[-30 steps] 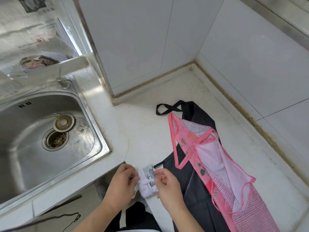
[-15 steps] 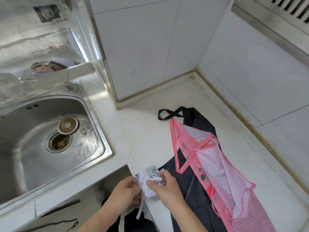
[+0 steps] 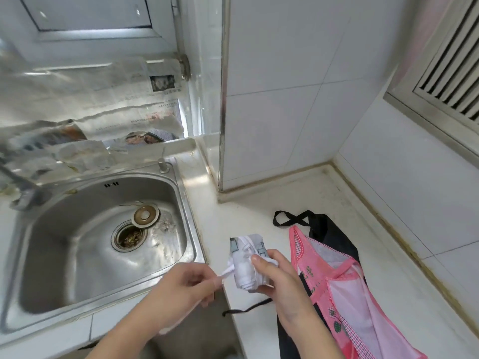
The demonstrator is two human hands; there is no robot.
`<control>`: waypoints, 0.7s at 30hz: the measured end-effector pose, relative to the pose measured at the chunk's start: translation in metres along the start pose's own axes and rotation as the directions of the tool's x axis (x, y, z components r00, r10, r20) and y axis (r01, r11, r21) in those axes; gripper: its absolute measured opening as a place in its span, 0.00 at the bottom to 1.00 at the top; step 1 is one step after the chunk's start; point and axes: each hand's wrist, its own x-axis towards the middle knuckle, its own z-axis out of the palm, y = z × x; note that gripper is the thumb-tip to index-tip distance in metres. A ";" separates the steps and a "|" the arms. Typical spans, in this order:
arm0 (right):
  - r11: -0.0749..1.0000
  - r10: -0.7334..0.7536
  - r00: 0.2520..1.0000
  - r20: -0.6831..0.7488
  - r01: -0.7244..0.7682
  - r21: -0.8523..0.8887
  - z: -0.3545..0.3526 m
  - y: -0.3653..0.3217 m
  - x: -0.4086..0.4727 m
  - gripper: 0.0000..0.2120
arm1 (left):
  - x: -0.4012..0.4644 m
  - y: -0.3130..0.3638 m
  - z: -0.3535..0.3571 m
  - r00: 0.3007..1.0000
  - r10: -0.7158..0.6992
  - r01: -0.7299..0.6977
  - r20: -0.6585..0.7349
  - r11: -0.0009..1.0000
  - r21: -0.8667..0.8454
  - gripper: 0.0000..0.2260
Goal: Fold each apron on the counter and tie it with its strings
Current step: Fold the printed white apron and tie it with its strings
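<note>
A small folded white apron bundle with grey markings is held just above the white surface, near its front edge. The right hand has its grip curled round the bundle, while the left hand pinches a white string leading from it. Just to the right, a pink checked apron lies spread over a black apron; a stainless steel sink sits to the left.

Home kitchen: steel sink, tiled counter.

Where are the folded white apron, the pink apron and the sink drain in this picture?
folded white apron point(image 3: 245, 265), head view, on its rolled white body beside the thumb.
pink apron point(image 3: 344, 294), head view, on its pale middle panel.
sink drain point(image 3: 128, 237), head view, on the open strainer hole.
</note>
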 end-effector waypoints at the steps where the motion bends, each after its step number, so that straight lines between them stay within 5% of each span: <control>1: 1.000 -0.007 1.000 -0.008 0.007 0.003 0.005 -0.005 0.001 0.16 | -0.004 0.005 -0.014 0.999 0.008 -0.007 -0.036 1.000 0.026 0.08; 6: 0.999 -0.001 1.000 -0.004 0.001 0.045 0.044 -0.027 -0.006 0.28 | -0.036 0.031 -0.097 0.993 0.070 -0.052 -0.090 0.979 0.196 0.12; 14: 0.988 -0.123 0.971 0.207 0.101 0.114 0.185 -0.038 -0.026 0.34 | -0.107 0.051 -0.235 0.954 0.232 -0.280 -0.192 0.919 -0.279 0.13; 18: 0.955 -0.227 0.936 0.271 0.267 -0.125 0.277 -0.033 -0.039 0.45 | -0.154 0.058 -0.304 0.917 0.337 -0.395 -0.214 0.686 -0.611 0.19; 21: 0.868 -0.238 0.909 0.343 0.357 -0.345 0.340 -0.027 -0.046 0.39 | -0.187 0.072 -0.349 0.903 0.384 -0.426 -0.193 0.746 -0.512 0.16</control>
